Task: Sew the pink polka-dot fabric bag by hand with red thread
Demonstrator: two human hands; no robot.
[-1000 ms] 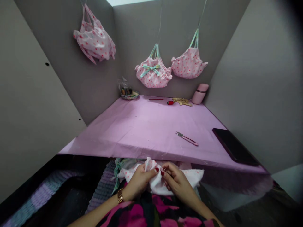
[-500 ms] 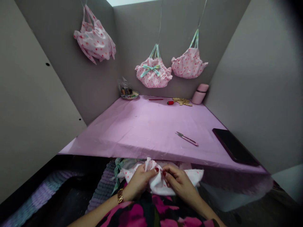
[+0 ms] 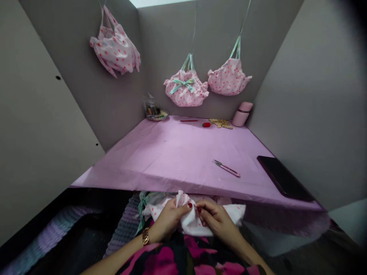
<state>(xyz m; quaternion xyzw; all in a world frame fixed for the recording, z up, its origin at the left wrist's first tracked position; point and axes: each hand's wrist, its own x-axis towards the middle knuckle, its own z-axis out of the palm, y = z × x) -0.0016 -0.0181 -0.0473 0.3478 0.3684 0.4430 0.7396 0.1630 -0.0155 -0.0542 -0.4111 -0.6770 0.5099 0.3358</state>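
A white cloth with pink dots (image 3: 192,224) lies bunched over my lap, just below the table's front edge. My left hand (image 3: 170,217) pinches a fold of it between thumb and fingers, with a gold watch on that wrist. Close beside, the thumb and forefinger of my right hand (image 3: 215,217) are pressed together at the same fold; whether a needle or thread sits between them is too small to tell. Green ties (image 3: 142,208) hang at the cloth's left side. Thread snips (image 3: 226,168) lie on the table beyond my right hand.
A pink-covered table (image 3: 160,152) spans the booth. A dark phone (image 3: 283,177) lies at its right edge. At the back are a pink flask (image 3: 242,114), a red thread spool (image 3: 206,125), a red pen-like stick (image 3: 188,120) and a small basket (image 3: 157,115). Dotted garments (image 3: 186,89) hang above.
Almost nothing differs. Both hands keep their pinch on the cloth, and its right end has shifted very slightly.
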